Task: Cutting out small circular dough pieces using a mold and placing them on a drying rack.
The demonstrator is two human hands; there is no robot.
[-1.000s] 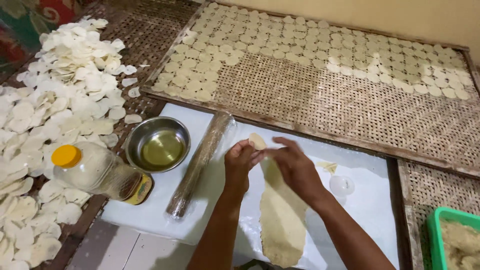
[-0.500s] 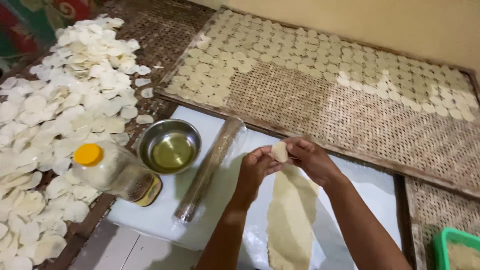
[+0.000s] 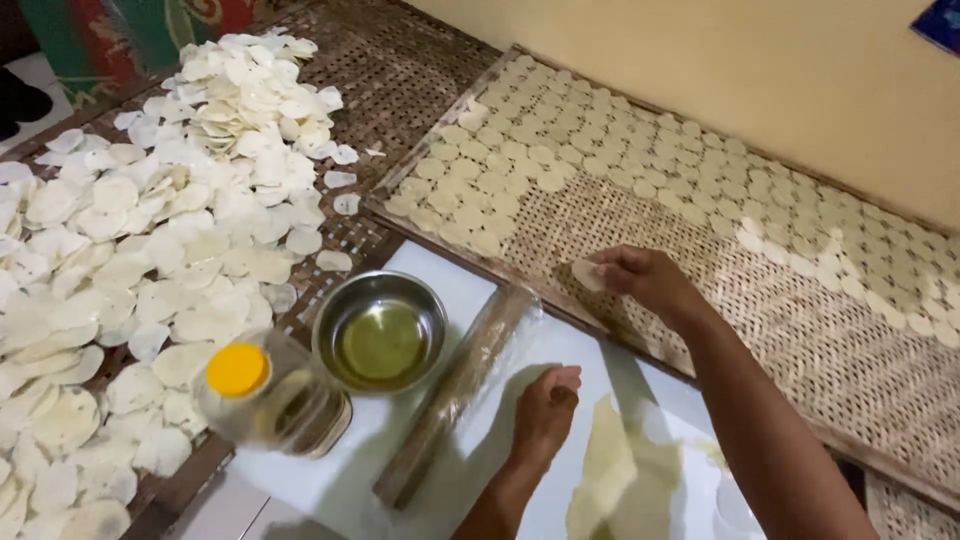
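Note:
My right hand (image 3: 640,282) reaches out over the woven bamboo tray (image 3: 830,360) and pinches a small round dough disc (image 3: 587,274) at its near edge. Rows of the same pale discs (image 3: 640,160) cover the far part of that tray. My left hand (image 3: 547,412) rests with curled fingers on the white sheet (image 3: 450,290), just left of the thin rolled-out dough strip (image 3: 610,480). It holds nothing that I can see. A wrapped rolling pin (image 3: 462,388) lies diagonally to the left of that hand.
A steel bowl of yellow oil (image 3: 380,335) and a clear bottle with a yellow cap (image 3: 265,390) stand left of the pin. Loose dried white discs (image 3: 150,250) lie heaped on the woven mat at the left. A yellow wall (image 3: 760,70) runs behind the tray.
My hands were together lifting a disc off the dough strip. Now the right hand has carried the disc out over the tray, and the left has dropped to the sheet.

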